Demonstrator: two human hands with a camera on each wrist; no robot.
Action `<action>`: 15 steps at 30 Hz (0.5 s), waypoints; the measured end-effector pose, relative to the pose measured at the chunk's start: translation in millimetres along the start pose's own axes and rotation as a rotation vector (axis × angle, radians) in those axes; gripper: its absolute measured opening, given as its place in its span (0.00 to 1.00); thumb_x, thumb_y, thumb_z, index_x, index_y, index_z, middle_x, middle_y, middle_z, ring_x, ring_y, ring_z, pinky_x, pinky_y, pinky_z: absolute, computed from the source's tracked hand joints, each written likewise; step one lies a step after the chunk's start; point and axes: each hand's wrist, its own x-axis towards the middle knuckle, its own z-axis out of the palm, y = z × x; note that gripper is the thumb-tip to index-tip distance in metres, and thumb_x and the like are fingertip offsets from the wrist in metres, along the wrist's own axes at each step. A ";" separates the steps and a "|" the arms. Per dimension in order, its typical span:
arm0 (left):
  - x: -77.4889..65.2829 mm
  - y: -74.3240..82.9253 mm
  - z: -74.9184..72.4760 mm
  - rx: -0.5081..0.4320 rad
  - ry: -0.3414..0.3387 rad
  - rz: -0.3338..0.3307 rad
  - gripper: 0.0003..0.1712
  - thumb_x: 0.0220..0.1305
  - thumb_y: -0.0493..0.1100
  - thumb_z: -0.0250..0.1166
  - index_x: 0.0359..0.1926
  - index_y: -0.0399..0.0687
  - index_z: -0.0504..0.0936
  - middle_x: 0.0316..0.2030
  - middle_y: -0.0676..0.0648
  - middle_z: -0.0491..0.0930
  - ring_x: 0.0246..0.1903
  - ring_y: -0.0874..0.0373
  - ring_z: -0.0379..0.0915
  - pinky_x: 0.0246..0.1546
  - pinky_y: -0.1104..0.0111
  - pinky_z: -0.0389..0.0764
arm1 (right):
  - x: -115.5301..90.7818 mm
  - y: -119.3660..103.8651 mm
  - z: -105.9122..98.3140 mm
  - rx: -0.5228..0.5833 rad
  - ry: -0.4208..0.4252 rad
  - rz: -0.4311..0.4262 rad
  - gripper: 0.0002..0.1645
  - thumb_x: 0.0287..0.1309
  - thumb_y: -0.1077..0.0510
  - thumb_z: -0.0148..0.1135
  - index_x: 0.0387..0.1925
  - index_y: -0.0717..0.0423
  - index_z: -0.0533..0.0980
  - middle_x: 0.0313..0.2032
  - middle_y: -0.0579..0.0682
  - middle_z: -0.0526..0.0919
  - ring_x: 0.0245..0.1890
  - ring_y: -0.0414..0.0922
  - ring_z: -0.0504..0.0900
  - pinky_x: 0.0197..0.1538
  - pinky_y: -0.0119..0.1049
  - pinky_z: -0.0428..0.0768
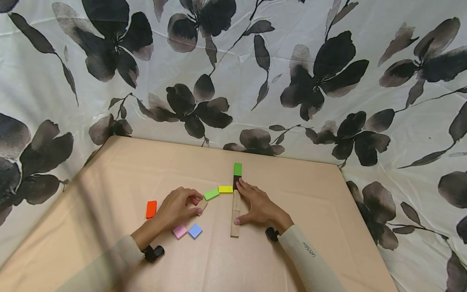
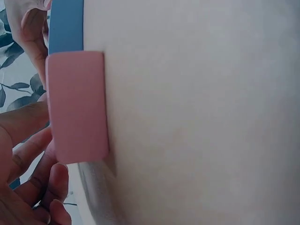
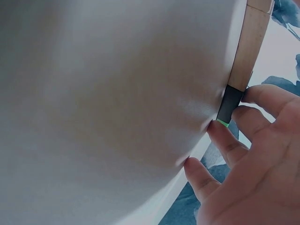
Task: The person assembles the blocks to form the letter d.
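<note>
My left hand (image 1: pixel 178 210) pinches a plain wooden block (image 1: pixel 203 205) between thumb and forefinger, beside the lower end of a tilted light green block (image 1: pixel 211 194). A yellow block (image 1: pixel 226 190) links that green one to a straight upright column. From the top, the column has a green block (image 1: pixel 238 169), a black block (image 1: pixel 236 182) and plain wooden blocks (image 1: pixel 235 223). My right hand (image 1: pixel 260 207) rests along the column's right side, fingertips at the black block and thumb at the lower wood. In the left wrist view, the pinched block is hidden.
A pink block (image 1: pixel 180 231) and a blue block (image 1: pixel 195 231) lie corner to corner below my left hand. An orange-red block (image 1: pixel 151 209) is left of it. The beige-covered table (image 1: pixel 292 182) ends at a floral cloth (image 1: pixel 255 81) behind.
</note>
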 end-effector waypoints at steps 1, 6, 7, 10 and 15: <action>0.5 0.3 0.1 0.002 -0.001 0.000 0.20 0.54 0.45 0.84 0.48 0.53 0.91 0.31 0.61 0.85 0.34 0.62 0.69 0.38 0.69 0.69 | -0.1 -0.2 -0.2 0.002 0.002 -0.002 0.78 0.45 0.32 0.84 0.86 0.48 0.47 0.87 0.47 0.44 0.86 0.56 0.48 0.81 0.65 0.52; 2.1 2.1 -0.5 0.000 -0.009 -0.011 0.19 0.55 0.44 0.83 0.49 0.53 0.91 0.31 0.61 0.84 0.35 0.61 0.70 0.38 0.69 0.69 | -0.2 -0.9 -0.7 0.005 0.000 -0.002 0.78 0.44 0.32 0.84 0.86 0.49 0.48 0.87 0.47 0.44 0.86 0.57 0.48 0.81 0.65 0.52; 2.5 2.4 -0.7 -0.001 -0.010 -0.016 0.18 0.56 0.44 0.82 0.49 0.52 0.91 0.31 0.61 0.84 0.36 0.61 0.70 0.38 0.69 0.69 | -0.1 -1.0 -0.6 0.005 0.000 -0.001 0.78 0.44 0.32 0.84 0.86 0.49 0.48 0.87 0.47 0.44 0.86 0.57 0.48 0.82 0.65 0.52; 5.0 3.5 -0.9 -0.001 -0.005 -0.030 0.18 0.58 0.44 0.81 0.50 0.52 0.90 0.32 0.60 0.85 0.38 0.59 0.71 0.40 0.68 0.70 | 0.4 -0.5 0.1 0.006 0.003 -0.002 0.78 0.44 0.32 0.84 0.86 0.49 0.48 0.87 0.47 0.44 0.86 0.57 0.48 0.81 0.66 0.52; 17.6 4.8 0.6 0.019 0.015 -0.015 0.17 0.61 0.46 0.78 0.50 0.50 0.89 0.32 0.58 0.85 0.39 0.59 0.73 0.41 0.66 0.72 | 0.3 0.4 0.4 0.005 -0.003 0.010 0.78 0.45 0.32 0.84 0.86 0.47 0.47 0.87 0.45 0.43 0.86 0.56 0.47 0.82 0.64 0.51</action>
